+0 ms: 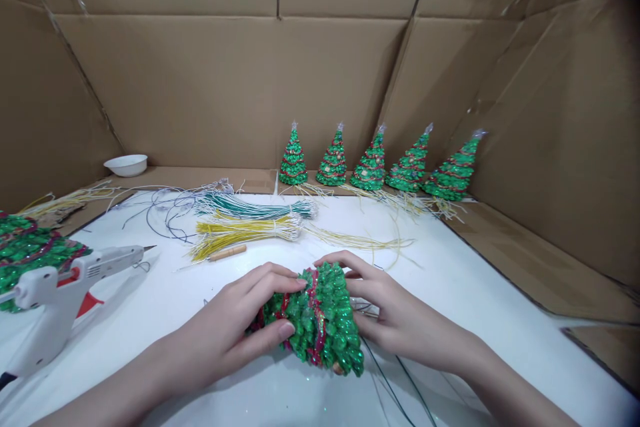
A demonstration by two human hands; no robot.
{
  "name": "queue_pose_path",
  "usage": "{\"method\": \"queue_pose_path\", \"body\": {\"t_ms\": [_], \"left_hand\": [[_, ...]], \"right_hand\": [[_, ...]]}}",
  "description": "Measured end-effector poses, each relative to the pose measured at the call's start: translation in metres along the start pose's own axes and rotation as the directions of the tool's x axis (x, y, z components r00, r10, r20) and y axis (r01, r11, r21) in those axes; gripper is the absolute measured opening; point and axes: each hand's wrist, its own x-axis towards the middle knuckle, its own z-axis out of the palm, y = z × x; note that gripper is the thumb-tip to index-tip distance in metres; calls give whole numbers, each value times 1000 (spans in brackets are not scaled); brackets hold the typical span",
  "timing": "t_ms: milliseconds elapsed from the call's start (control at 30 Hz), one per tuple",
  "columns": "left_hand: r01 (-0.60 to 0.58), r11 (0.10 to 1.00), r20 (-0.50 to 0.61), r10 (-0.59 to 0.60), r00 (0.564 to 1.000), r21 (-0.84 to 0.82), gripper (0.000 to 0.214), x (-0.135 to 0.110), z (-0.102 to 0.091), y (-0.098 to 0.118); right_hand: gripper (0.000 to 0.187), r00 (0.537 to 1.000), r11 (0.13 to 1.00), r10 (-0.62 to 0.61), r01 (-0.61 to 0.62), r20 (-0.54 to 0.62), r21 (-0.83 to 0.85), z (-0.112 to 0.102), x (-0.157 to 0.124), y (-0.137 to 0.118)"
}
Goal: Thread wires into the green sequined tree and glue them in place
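A green glittery Christmas tree figurine (pixel 327 320) with red garlands lies on its side in front of me, its base facing right. My left hand (pixel 260 310) is wrapped around its narrower end, thumb on the near side, covering the tip. At the base, my right hand (pixel 370 300) has curled fingers against the edge, the index finger reaching over the top. Some of those fingertips are hidden behind the base. Thin dark green wires (pixel 395 380) trail from there toward the table's front edge.
Bundles of green wires (pixel 250 205) and yellow wires (pixel 240 232) lie ahead, beside a wooden-handled awl (pixel 227 253). A white glue gun (pixel 60 307) stands left, near another tree (pixel 35 247). Several finished-looking trees (pixel 370 167) line the cardboard wall; a white bowl (pixel 126 165) sits back left.
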Motion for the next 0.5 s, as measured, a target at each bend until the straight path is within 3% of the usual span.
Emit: {"method": "queue_pose_path", "body": {"t_ms": [500], "left_hand": [[-4,1000,14,4,1000,13,32,0,-1,0]], "right_hand": [[24,999,1000,23,-22,41,-18,-3,-2,-4]]}}
